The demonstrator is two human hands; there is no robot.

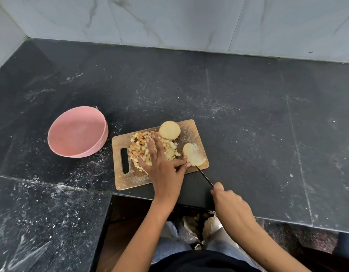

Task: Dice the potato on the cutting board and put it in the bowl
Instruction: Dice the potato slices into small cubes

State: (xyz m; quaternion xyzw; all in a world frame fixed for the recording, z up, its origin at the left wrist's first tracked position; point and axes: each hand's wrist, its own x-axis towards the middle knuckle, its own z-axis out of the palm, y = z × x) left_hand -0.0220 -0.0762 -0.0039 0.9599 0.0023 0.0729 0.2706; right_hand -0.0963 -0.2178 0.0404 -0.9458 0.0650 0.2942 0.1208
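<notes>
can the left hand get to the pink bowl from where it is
Probably yes: the left hand lies flat on the cutting board, and the pink bowl sits just left of it with only bare counter between.

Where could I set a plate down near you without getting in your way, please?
Bare counter lies right of the cutting board and behind it toward the wall. The board is crowded: diced potato, two potato pieces, knife. The pink bowl sits left.
</notes>
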